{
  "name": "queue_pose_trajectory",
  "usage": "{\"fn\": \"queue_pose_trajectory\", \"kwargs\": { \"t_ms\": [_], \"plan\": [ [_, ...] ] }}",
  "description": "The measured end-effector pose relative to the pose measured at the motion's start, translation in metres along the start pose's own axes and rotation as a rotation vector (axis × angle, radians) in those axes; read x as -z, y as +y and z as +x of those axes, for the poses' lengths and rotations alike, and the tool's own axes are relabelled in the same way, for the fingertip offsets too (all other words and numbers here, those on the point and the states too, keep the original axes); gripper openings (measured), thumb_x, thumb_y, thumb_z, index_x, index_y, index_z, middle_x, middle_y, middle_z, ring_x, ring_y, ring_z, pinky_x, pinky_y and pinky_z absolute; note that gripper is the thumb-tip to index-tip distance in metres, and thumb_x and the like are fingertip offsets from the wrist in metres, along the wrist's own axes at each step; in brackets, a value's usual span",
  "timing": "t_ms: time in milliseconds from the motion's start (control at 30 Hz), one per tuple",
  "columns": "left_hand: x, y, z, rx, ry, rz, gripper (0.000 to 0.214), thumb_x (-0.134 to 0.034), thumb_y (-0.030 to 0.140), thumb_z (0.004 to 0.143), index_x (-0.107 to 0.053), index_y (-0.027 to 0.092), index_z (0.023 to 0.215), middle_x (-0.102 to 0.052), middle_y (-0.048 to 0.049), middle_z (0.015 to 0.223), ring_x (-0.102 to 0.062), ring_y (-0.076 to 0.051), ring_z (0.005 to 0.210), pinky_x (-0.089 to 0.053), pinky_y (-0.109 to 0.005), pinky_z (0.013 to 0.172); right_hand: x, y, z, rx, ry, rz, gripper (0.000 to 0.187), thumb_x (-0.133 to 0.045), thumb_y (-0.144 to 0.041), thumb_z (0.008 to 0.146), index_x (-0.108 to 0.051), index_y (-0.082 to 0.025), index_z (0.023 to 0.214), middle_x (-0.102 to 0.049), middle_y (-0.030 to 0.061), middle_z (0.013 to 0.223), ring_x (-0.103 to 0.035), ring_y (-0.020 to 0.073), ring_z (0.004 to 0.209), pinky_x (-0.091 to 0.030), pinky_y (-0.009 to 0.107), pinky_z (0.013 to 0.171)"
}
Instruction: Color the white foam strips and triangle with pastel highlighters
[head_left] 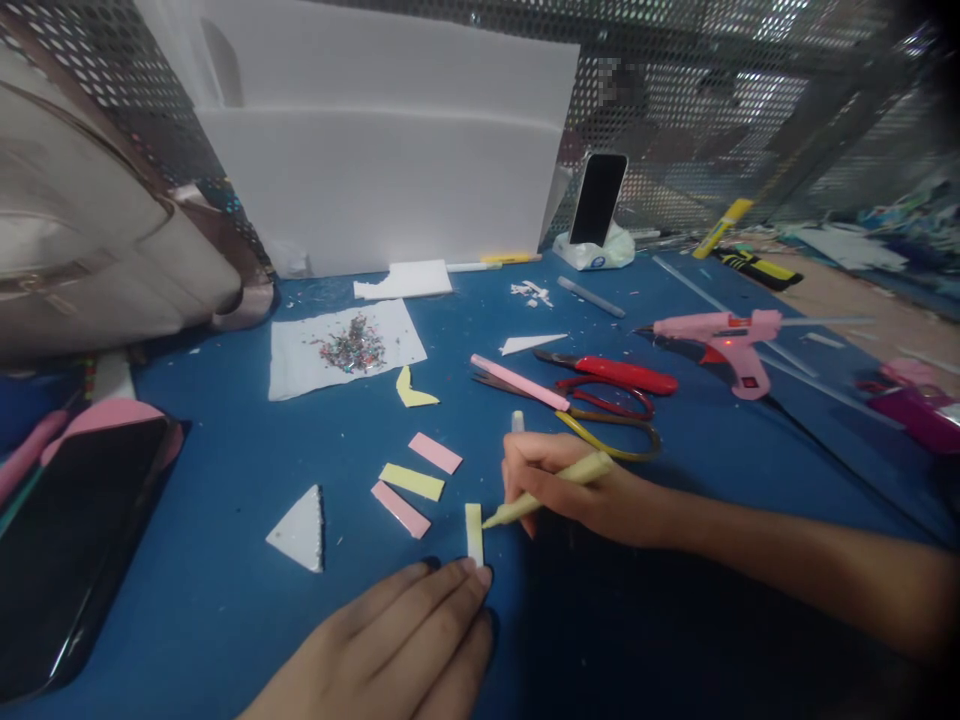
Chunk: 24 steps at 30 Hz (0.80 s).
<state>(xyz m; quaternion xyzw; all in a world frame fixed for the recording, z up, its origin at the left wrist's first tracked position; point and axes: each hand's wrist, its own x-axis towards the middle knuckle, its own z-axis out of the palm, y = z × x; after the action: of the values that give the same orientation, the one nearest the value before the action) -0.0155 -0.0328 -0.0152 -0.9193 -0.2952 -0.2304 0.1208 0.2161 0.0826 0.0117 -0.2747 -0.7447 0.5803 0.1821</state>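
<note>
My right hand (pixel 559 485) is closed round a pale yellow marker (pixel 551 488), its tip touching a small pale strip (pixel 474 532) on the blue table (pixel 225 620). A white cap (pixel 517 421) sticks up behind the fingers. My left hand (pixel 397 645) lies flat with fingers together, its fingertips pressing the near end of that strip. Just to the left lie two pink strips (pixel 401 509) (pixel 435 453), a yellow strip (pixel 412 482) and a white foam triangle (pixel 300 530).
Scissors (pixel 600 410), red pliers (pixel 611 372) and a pink glue gun (pixel 724 345) lie beyond my right hand. Paper with glitter (pixel 345 347), white foam boards (pixel 375 140), a propped phone (pixel 598 198), a bag (pixel 97 240) and a second phone (pixel 67 560) ring the table.
</note>
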Motion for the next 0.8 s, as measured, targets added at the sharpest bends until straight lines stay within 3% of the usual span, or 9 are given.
{"fn": "queue_pose_trajectory", "kwargs": {
  "t_ms": [200, 800],
  "plan": [
    [0.0023, 0.0017, -0.0005, 0.003, 0.000, 0.006, 0.037, -0.034, 0.019, 0.103, -0.070, 0.021, 0.110, -0.065, -0.0029, 0.123, -0.056, -0.017, 0.119, -0.045, -0.031, 0.104, -0.0002, 0.0009, 0.0001, 0.009, 0.005, -0.005, 0.036, -0.043, -0.042, 0.101, -0.055, -0.015, 0.080, -0.059, 0.0013, 0.072, -0.053, 0.0113, 0.066, -0.039, 0.024, 0.061],
    [0.0010, 0.0020, -0.0019, 0.030, 0.004, -0.022, 0.034, -0.037, 0.017, 0.102, -0.069, 0.020, 0.110, -0.065, -0.0029, 0.124, -0.059, -0.016, 0.117, -0.041, -0.031, 0.110, 0.0000, 0.0005, -0.0006, 0.016, 0.018, -0.007, 0.036, -0.043, -0.043, 0.101, -0.054, -0.015, 0.080, -0.059, 0.0012, 0.072, -0.052, 0.0116, 0.066, -0.039, 0.024, 0.061]
  ]
}}
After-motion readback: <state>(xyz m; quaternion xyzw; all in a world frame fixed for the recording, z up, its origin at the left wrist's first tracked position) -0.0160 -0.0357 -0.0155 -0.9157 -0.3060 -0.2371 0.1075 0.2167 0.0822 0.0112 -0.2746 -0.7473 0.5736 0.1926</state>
